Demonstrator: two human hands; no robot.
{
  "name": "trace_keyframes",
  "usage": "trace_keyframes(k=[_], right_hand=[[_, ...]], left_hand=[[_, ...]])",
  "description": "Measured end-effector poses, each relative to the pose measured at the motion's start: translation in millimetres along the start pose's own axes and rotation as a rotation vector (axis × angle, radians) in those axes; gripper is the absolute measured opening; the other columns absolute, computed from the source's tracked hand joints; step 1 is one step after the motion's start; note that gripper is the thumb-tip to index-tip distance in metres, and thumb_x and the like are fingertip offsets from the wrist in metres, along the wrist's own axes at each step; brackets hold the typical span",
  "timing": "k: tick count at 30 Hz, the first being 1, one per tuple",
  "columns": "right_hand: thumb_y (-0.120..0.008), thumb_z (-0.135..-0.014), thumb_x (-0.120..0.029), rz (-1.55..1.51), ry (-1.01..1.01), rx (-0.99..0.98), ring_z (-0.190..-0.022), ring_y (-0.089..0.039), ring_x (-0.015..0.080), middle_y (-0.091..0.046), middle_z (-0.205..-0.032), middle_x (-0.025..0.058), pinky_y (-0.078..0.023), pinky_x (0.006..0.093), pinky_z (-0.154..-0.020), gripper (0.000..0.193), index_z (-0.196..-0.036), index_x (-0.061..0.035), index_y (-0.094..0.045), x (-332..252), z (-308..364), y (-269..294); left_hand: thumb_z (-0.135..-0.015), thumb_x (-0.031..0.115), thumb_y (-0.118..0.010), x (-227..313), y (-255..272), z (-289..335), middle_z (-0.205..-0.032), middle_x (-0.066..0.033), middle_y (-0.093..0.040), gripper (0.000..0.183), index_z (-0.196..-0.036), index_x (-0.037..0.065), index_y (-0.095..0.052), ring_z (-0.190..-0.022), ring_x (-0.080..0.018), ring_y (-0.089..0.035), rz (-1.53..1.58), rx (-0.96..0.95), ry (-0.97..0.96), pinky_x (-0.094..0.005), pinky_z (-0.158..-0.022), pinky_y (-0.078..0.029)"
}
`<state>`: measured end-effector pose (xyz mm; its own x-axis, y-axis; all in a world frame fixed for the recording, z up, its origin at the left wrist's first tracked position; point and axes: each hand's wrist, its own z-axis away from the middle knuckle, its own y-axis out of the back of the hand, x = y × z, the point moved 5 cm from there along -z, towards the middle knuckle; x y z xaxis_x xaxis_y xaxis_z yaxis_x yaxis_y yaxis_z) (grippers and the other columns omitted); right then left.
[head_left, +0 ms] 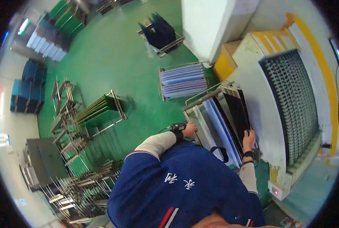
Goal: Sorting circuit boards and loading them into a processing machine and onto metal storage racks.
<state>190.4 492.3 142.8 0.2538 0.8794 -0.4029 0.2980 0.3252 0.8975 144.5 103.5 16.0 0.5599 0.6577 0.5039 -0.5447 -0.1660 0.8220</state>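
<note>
In front of me stands a metal rack [191,111] with upright panels in it. Light blue sheets [219,119] fill its middle, and dark panels [234,107] stand along its right side. My left hand [190,130] is closed on the near left corner of the rack's frame, its fingertips partly hidden. At the right side, my right hand [249,139] has its fingers bent over the edge of a dark panel. A black strap-like loop [219,153] hangs by the rack's near end. Both wrists carry dark bands with small devices.
Right of the rack stands a pale machine [266,125] with a bed of rollers [295,98]. Beyond are another rack of blue sheets [184,80] and one of dark panels [161,34]. Metal racks [68,114] and a rack of green panels [99,109] stand on the left. A white pillar [203,30] rises ahead.
</note>
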Motion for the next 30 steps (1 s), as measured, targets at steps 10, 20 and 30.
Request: trace_keyframes(k=[10, 20, 30], right_hand=[[-0.065, -0.090, -0.021, 0.032, -0.192, -0.138, -0.097, -0.059, 0.0433, -0.065, -0.102, 0.0246, -0.046, 0.0462, -0.085, 0.029, -0.104, 0.0032, -0.064, 11.9, -6.6, -11.5], [-0.066, -0.088, -0.020, 0.059, -0.267, -0.106, -0.095, -0.061, 0.0403, -0.067, -0.100, 0.0235, -0.047, 0.0447, -0.085, 0.027, -0.102, 0.0032, -0.065, 22.9, -2.2, -19.9], [-0.063, -0.092, -0.029, 0.087, -0.341, -0.256, -0.111, -0.055, 0.0424, -0.059, -0.118, 0.0306, -0.043, 0.0472, -0.096, 0.046, -0.118, 0.0090, -0.059, 18.0, -4.7, -16.5]], left_hand=[[-0.057, 0.041, -0.076, -5.8, -5.7, -24.0, -0.087, -0.0056, -0.064, 0.042, -0.093, 0.020, -0.073, -0.093, -0.0300, -0.057, -0.029, -0.039, -0.091, -0.0419, -0.079, -0.049], [-0.054, 0.034, -0.072, -14.5, 4.3, -15.3, -0.075, -0.0066, -0.066, 0.027, -0.073, 0.015, -0.072, -0.082, -0.0265, -0.061, 0.294, 0.124, -0.117, -0.0411, -0.079, -0.039], [-0.060, 0.036, -0.077, -18.3, -23.7, -27.0, -0.097, -0.0077, -0.066, 0.044, -0.100, 0.017, -0.071, -0.095, -0.0313, -0.061, 0.169, -0.099, -0.288, -0.0456, -0.076, -0.048]])
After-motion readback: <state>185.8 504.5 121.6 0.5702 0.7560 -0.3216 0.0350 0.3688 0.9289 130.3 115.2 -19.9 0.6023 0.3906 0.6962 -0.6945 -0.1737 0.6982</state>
